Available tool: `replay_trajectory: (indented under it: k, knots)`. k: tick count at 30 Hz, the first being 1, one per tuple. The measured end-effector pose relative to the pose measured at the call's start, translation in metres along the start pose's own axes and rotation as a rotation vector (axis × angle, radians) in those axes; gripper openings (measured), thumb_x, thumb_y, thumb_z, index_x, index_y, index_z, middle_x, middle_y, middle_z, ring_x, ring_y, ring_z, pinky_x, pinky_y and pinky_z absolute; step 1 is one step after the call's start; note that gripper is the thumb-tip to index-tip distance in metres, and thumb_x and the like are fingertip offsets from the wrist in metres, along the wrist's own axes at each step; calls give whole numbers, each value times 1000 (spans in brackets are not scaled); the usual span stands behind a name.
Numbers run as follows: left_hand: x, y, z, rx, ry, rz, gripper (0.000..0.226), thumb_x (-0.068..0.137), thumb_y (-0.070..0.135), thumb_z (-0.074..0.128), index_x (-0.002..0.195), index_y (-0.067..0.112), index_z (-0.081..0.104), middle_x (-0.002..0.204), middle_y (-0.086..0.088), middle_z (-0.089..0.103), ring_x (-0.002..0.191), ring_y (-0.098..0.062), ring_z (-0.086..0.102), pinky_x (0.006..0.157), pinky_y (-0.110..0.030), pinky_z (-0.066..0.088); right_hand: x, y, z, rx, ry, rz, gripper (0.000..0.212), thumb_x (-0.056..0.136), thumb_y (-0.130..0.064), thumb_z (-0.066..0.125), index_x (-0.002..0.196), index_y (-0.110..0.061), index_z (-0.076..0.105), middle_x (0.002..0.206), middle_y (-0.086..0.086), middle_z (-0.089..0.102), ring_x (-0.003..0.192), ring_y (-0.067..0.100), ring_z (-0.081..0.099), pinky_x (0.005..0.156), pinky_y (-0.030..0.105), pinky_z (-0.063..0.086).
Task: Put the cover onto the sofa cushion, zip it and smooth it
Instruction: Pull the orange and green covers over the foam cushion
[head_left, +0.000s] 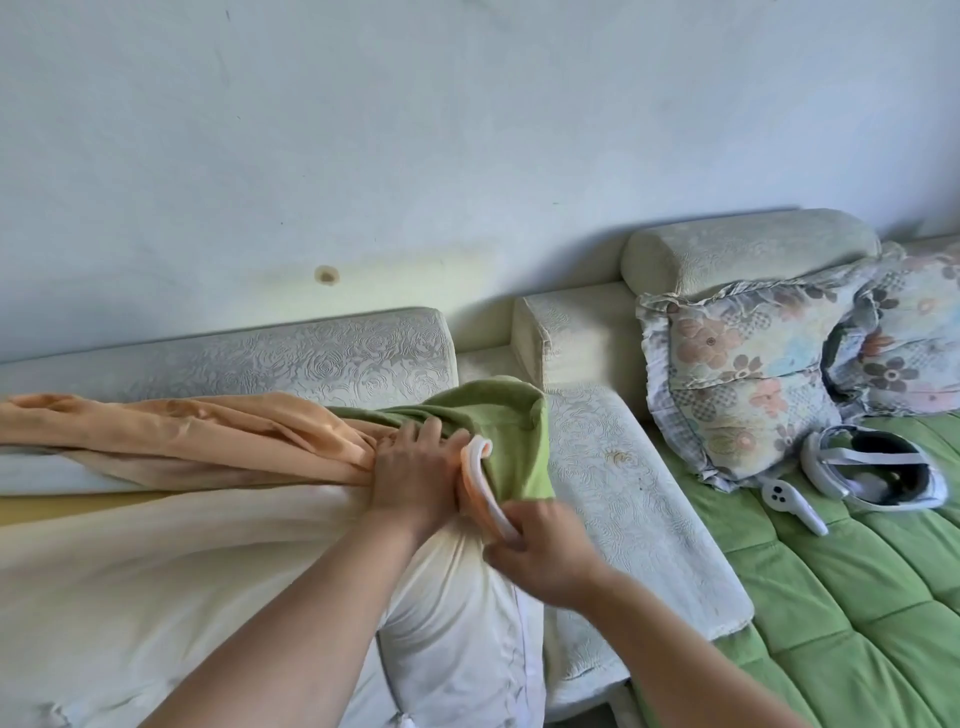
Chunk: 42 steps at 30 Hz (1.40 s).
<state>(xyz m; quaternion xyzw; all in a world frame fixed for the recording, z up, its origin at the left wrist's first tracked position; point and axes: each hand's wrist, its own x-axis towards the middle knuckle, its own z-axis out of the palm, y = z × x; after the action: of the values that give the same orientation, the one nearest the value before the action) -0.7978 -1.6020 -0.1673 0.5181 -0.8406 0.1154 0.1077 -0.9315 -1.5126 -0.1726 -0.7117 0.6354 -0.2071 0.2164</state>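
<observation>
1. Now, press the cushion (452, 623) corner into the cover (511, 415) with the flat left hand (410, 467).
2. With right hand (540, 551) gripping the cover's rim, draw it evenly along the cushion on the sofa (311, 353).

Ahead of you a pale wall (467, 130) carries a round brown mark (327, 275) just above the sofa's embossed backrest (260, 358). On your right a green quilted mat (857, 597) covers the seat. At its back edge a ruffled floral pillow (737, 384) leans against a cream bolster (748, 244), touching a second floral pillow (904, 338). A white VR headset (857, 457) lies on the mat near the pillows, a white controller (795, 506) just beside it. An embossed cream pad (623, 493) runs along the mat's left edge.
</observation>
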Motion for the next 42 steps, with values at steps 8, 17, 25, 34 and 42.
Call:
replay_trajectory:
  k: [8, 17, 25, 34, 42]
  knots:
    - [4, -38, -14, 14, -26, 378, 28, 43, 33, 66, 67, 19, 61, 59, 1, 57, 54, -22, 59, 55, -27, 45, 21, 26, 26, -47, -96, 63, 44, 81, -14, 57, 55, -23, 24, 55, -9, 30, 71, 19, 38, 58, 23, 21]
    - [-46, -48, -38, 1, -464, 116, 33, 92, 39, 41, 110, 18, 59, 112, -9, 65, 106, -29, 59, 83, -32, 44, 48, 17, 12, -37, -118, 70, 14, 75, -15, 68, 83, -4, 66, 67, 2, 56, 72, 16, 45, 58, 22, 25]
    - [-91, -32, 1, 133, -595, 118, 29, 92, 29, 40, 111, 15, 57, 115, -9, 63, 106, -27, 59, 82, -33, 46, 52, 26, 15, -106, -248, 100, 11, 70, -7, 66, 62, -12, 61, 60, -1, 49, 70, 18, 50, 59, 23, 33]
    - [-75, -51, 26, -23, -637, 113, 28, 88, 24, 46, 112, 22, 61, 115, -2, 65, 107, -24, 60, 83, -31, 46, 1, -1, 60, -332, -353, -17, 23, 80, -8, 49, 97, -11, 64, 103, 13, 67, 97, 33, 60, 68, 29, 38]
    - [-66, -62, 26, 64, -148, 228, 13, 59, 20, 71, 70, 19, 64, 63, -4, 62, 54, -25, 61, 42, -27, 44, 35, 6, 54, -362, -289, 22, 30, 84, -13, 47, 110, -20, 61, 117, 7, 63, 111, 31, 57, 86, 32, 47]
